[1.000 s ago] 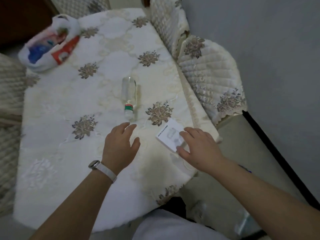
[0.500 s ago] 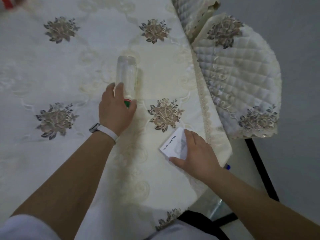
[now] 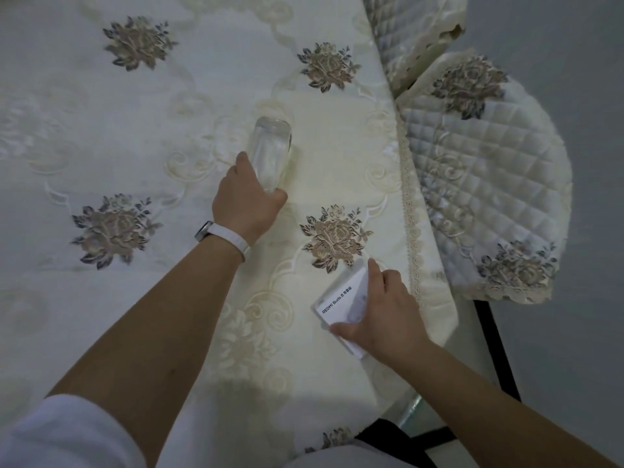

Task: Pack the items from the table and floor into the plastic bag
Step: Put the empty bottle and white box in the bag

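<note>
Left hand (image 3: pixel 248 206) grips clear bottle (image 3: pixel 271 153); right hand (image 3: pixel 383 314) pinches white box (image 3: pixel 341 304)

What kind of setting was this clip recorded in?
Probably a home dining area. The table wears an embroidered floral tablecloth, and quilted lace-edged chair covers stand beside it. The left hand grips a clear bottle; the right hand holds a small earbuds box.
</note>
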### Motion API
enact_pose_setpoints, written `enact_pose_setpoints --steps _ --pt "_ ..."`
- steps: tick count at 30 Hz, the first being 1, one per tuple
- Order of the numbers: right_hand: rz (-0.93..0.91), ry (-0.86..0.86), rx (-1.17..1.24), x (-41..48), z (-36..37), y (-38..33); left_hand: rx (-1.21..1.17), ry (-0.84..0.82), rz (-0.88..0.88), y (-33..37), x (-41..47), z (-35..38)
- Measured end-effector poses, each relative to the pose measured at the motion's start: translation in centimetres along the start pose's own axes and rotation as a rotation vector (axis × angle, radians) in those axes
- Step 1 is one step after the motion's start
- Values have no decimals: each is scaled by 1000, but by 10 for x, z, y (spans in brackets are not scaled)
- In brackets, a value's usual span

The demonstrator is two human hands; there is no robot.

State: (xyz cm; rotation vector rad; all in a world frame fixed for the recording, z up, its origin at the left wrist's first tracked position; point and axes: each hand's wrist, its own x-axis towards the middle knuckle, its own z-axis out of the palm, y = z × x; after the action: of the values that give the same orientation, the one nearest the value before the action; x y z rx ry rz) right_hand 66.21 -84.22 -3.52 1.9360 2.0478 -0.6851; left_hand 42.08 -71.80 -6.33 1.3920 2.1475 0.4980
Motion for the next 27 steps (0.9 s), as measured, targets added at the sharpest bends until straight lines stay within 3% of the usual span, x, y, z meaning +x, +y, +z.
enact_pose_setpoints --steps 8,12,27 --pt "-19 -82 229 -1 -20 8 -90 35 -96 -9 -59 3" --pt "-130 -166 385 -4 -28 13 -137 87 -161 -8 -105 -3" --pt "-574 -198 497 -28 -75 1 -529 549 -391 33 -291 -61"
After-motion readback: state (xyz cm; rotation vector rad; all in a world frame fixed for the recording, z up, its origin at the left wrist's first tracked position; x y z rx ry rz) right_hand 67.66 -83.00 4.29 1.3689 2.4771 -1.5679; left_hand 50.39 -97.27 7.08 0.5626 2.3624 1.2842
